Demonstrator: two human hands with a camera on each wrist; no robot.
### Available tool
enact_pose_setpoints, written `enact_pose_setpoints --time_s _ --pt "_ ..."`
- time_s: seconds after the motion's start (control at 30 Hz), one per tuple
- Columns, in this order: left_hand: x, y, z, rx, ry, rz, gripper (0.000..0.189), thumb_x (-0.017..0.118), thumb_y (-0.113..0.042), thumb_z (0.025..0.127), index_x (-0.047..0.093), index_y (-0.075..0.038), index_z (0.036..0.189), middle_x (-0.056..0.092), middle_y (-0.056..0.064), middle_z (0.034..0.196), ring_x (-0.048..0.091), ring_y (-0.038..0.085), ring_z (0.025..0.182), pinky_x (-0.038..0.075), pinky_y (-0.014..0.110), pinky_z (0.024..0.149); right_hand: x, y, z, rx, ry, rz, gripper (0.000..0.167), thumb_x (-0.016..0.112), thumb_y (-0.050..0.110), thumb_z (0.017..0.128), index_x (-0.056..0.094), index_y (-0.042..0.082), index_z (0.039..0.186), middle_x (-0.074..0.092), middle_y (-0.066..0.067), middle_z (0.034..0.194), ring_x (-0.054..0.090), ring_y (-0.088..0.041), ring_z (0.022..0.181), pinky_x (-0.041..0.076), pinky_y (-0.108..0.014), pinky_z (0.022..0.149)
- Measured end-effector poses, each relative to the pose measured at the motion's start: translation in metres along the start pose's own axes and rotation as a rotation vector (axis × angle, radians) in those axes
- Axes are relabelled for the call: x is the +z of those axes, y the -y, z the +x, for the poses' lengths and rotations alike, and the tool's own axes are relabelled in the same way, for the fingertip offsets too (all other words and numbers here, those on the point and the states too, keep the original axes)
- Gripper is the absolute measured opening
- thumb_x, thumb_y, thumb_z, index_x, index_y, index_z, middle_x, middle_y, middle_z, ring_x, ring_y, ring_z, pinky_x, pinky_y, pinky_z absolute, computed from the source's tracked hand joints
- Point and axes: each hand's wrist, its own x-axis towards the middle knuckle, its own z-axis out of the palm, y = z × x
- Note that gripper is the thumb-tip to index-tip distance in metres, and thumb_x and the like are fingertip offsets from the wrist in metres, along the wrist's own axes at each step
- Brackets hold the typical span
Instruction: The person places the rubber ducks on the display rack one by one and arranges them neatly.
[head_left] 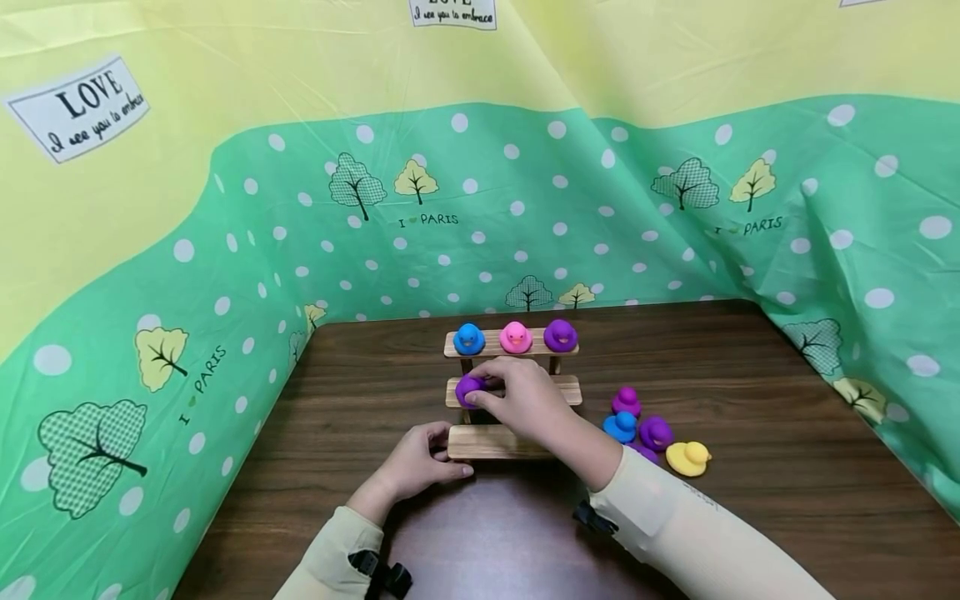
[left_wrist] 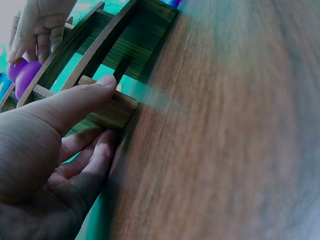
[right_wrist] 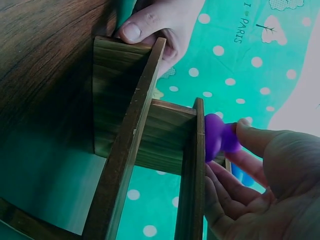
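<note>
Reaching across the wooden stand [head_left: 487,443], the right hand [head_left: 525,396] pinches a purple duck [head_left: 466,390] at the left end of the middle shelf [head_left: 567,390]; the left hand [head_left: 415,463] grips the bottom shelf [head_left: 472,442]. The right sleeve [head_left: 701,525] partly hides a second duck [head_left: 642,452].

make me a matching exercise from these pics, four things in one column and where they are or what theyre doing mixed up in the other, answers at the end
Column one
1. pink duck
2. left hand
3. yellow duck
4. right hand

Column two
a. sitting on the table
b. pinching a purple duck
c. in the middle of the top shelf
d. gripping one end of the bottom shelf

Right pairs: 1-c, 2-d, 3-a, 4-b
</note>
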Motion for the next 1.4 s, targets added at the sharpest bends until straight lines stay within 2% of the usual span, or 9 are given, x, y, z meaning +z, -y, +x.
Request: enact_pose_setpoints --time_s 0.7,0.87,1.0,1.13,1.4 --pt "0.001 -0.002 0.000 0.007 0.001 -0.003 0.048 0.090 -0.006 0.082 0.066 0.003 0.122 0.074 0.008 0.110 0.070 0.020 0.105 0.058 0.028 0.090 0.000 0.001 -0.001 0.033 0.023 -0.046 0.026 0.083 0.033 0.093 0.078 0.022 0.115 0.076 0.010 0.107 0.070 -0.014 0.104 0.054 -0.038 0.091" --pt "0.001 -0.003 -0.001 0.017 -0.007 0.024 0.045 0.091 -0.007 0.082 0.067 0.001 0.120 0.074 0.006 0.108 0.070 0.017 0.102 0.058 0.027 0.088 -0.002 0.001 -0.002 0.037 0.019 -0.039 0.029 0.084 0.032 0.092 0.078 0.020 0.117 0.077 0.008 0.109 0.071 -0.015 0.105 0.054 -0.039 0.093" --pt "0.001 -0.003 -0.001 0.021 -0.018 0.063 0.045 0.092 -0.010 0.082 0.069 -0.001 0.119 0.074 0.004 0.105 0.070 0.015 0.099 0.058 0.027 0.086 -0.004 0.000 -0.005 0.033 0.019 -0.027 0.030 0.085 0.032 0.091 0.077 0.020 0.118 0.077 0.008 0.105 0.071 -0.014 0.100 0.056 -0.037 0.089" --pt "0.001 -0.003 -0.002 0.023 -0.019 0.059 0.046 0.092 -0.009 0.081 0.068 -0.001 0.120 0.074 0.004 0.106 0.070 0.015 0.099 0.058 0.027 0.086 -0.007 -0.001 -0.008 0.030 0.018 -0.001 0.030 0.086 0.029 0.091 0.077 0.018 0.118 0.077 0.007 0.103 0.071 -0.013 0.096 0.058 -0.036 0.084" --pt "0.001 -0.003 -0.002 0.020 -0.024 0.066 0.047 0.093 -0.011 0.081 0.069 -0.001 0.120 0.073 0.004 0.106 0.069 0.015 0.098 0.058 0.028 0.086 -0.016 -0.010 -0.018 0.001 -0.001 0.038 0.029 0.086 0.024 0.090 0.078 0.014 0.116 0.077 0.000 0.105 0.073 -0.015 0.095 0.061 -0.037 0.084"
